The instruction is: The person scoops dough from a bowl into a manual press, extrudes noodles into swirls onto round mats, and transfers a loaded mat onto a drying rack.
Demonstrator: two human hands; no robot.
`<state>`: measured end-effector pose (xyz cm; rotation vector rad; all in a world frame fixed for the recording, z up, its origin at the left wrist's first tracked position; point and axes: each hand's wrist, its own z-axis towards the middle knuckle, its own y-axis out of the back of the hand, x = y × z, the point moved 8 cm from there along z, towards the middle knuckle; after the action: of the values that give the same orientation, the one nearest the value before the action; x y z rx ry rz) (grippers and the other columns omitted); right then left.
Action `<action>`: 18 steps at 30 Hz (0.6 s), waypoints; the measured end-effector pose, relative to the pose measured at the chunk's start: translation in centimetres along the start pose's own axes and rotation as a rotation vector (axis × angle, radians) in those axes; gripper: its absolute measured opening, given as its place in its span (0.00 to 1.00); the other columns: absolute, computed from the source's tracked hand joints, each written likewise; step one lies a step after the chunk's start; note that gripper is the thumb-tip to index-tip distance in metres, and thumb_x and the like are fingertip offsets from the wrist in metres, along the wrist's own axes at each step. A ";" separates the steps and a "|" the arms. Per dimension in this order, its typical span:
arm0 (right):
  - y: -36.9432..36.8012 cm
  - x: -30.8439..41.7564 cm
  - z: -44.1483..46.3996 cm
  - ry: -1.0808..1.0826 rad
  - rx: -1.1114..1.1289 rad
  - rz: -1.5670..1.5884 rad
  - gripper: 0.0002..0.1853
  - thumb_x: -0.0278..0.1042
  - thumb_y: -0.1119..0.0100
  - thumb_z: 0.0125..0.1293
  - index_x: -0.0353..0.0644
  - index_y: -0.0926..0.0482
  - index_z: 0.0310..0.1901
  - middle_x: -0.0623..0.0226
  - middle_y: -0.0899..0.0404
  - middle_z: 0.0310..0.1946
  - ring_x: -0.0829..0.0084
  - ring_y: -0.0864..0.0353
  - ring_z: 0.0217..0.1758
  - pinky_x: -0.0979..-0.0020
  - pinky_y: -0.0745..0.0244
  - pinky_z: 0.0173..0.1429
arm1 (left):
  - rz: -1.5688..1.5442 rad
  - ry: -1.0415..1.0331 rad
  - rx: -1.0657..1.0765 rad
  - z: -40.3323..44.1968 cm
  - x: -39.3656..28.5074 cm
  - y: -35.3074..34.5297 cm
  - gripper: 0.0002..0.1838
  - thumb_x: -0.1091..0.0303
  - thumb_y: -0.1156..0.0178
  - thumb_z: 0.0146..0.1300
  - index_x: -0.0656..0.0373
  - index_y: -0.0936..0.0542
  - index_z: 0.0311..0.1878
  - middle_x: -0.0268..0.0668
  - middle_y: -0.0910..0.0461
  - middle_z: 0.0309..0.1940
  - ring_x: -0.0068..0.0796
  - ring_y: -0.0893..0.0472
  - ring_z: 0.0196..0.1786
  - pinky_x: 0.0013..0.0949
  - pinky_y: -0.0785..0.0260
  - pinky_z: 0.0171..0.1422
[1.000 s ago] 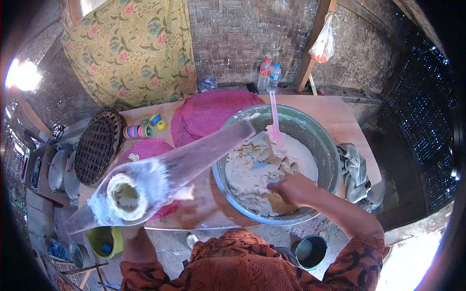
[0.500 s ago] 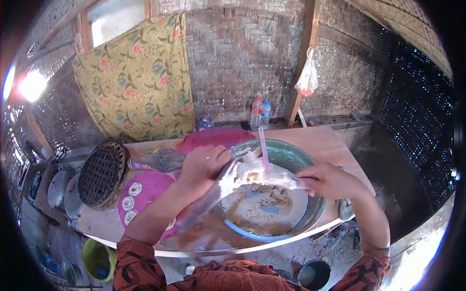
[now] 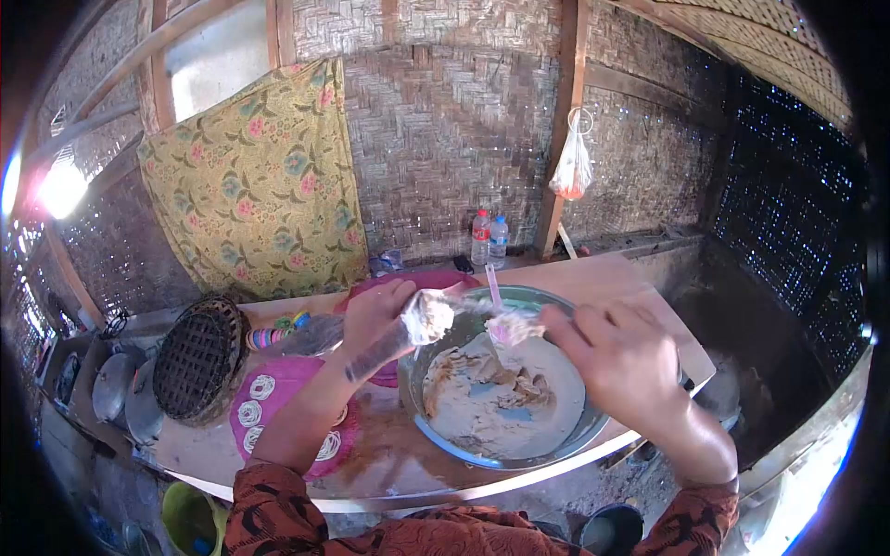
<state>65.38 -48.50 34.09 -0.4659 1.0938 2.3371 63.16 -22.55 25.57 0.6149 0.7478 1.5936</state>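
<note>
My left hand [image 3: 373, 315] is closed around a clear plastic bag [image 3: 385, 352] with pale dough [image 3: 428, 318] showing at its mouth. The bag's narrow end points down and left. My right hand [image 3: 626, 357], smeared by motion, has its fingers closed on what looks like the stretched edge of the same bag, above the basin. Pale dough shows beside those fingertips. A large green basin [image 3: 408, 394] below holds wet, pale and brownish dough [image 3: 501, 417]. A pink spoon [image 3: 494, 287] stands with its handle up at the basin's far side.
On the table's left lie a pink sheet [image 3: 278, 371] with several white coiled dough rounds, a dark woven basket [image 3: 197, 347] and another plastic bag [image 3: 315, 335] near coloured bands. Two bottles [image 3: 480, 236] stand by the wall. Buckets [image 3: 190, 519] sit on the floor.
The bag was stretched between both hands; now its dough-filled mouth is gathered at my left hand. My right hand has shifted a little left and blurs. The view has tilted slightly.
</note>
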 end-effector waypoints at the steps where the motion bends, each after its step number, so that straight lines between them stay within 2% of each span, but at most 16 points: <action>1: -0.3 0.3 0.4 -0.006 0.005 0.002 0.19 0.34 0.44 0.51 0.44 0.22 0.47 0.75 0.30 0.27 0.75 0.27 0.30 0.73 0.30 0.30 | -0.032 -0.023 -0.039 -0.1 -1.2 1.2 0.20 0.52 0.34 0.45 0.53 0.25 0.37 0.37 0.23 0.31 0.41 0.20 0.36 0.42 0.27 0.36; 4: -1.7 2.3 2.0 0.096 0.067 -0.058 0.10 0.33 0.44 0.53 0.44 0.25 0.37 0.73 0.29 0.27 0.75 0.25 0.30 0.75 0.30 0.30 | -0.120 -0.081 -0.118 0.7 -3.6 2.6 0.20 0.54 0.33 0.44 0.54 0.26 0.36 0.37 0.25 0.29 0.42 0.20 0.33 0.41 0.28 0.33; 7: -3.3 4.0 2.1 0.092 0.062 0.004 0.09 0.33 0.45 0.53 0.44 0.26 0.36 0.73 0.29 0.26 0.75 0.24 0.30 0.75 0.29 0.29 | -0.196 -0.106 -0.110 0.7 -5.3 3.6 0.18 0.57 0.34 0.45 0.54 0.27 0.36 0.37 0.26 0.27 0.42 0.20 0.33 0.41 0.28 0.32; 9: -3.1 4.2 1.0 0.116 0.052 0.006 0.12 0.32 0.45 0.53 0.43 0.25 0.40 0.73 0.29 0.26 0.75 0.24 0.28 0.73 0.28 0.28 | -0.126 -0.138 -0.127 0.6 -5.5 3.9 0.15 0.58 0.36 0.49 0.55 0.27 0.35 0.37 0.26 0.28 0.42 0.21 0.32 0.39 0.28 0.33; 10: -2.6 3.5 0.3 0.083 0.079 0.036 0.14 0.32 0.45 0.52 0.43 0.25 0.42 0.73 0.29 0.26 0.75 0.24 0.28 0.72 0.28 0.28 | -0.326 -0.126 -0.175 0.3 -4.7 4.2 0.14 0.58 0.37 0.52 0.55 0.28 0.35 0.39 0.25 0.30 0.42 0.22 0.33 0.36 0.27 0.36; 12: -1.7 2.3 -0.5 0.052 0.099 0.067 0.16 0.32 0.44 0.52 0.42 0.25 0.44 0.73 0.30 0.25 0.74 0.24 0.27 0.72 0.27 0.28 | -0.293 -0.101 -0.190 0.2 -3.9 4.7 0.16 0.57 0.35 0.51 0.55 0.28 0.34 0.39 0.25 0.30 0.42 0.22 0.33 0.36 0.27 0.36; 14: -0.8 -1.0 -1.1 -0.209 0.076 -0.001 0.19 0.32 0.44 0.51 0.43 0.24 0.48 0.73 0.29 0.26 0.73 0.24 0.27 0.72 0.27 0.28 | -0.241 -0.057 -0.220 0.5 -3.3 5.4 0.19 0.54 0.33 0.47 0.55 0.28 0.34 0.39 0.25 0.30 0.42 0.22 0.34 0.36 0.28 0.37; 18: -0.9 0.6 -0.3 -0.089 0.066 0.012 0.18 0.32 0.45 0.51 0.44 0.24 0.47 0.73 0.30 0.26 0.74 0.25 0.26 0.73 0.27 0.27 | -0.164 0.025 -0.220 0.7 -3.2 5.0 0.24 0.50 0.29 0.42 0.55 0.27 0.33 0.39 0.26 0.28 0.42 0.22 0.34 0.37 0.29 0.37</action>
<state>65.43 -48.01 33.05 -0.3285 1.1304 2.3007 60.93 -26.01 29.90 0.3651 0.6149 1.5087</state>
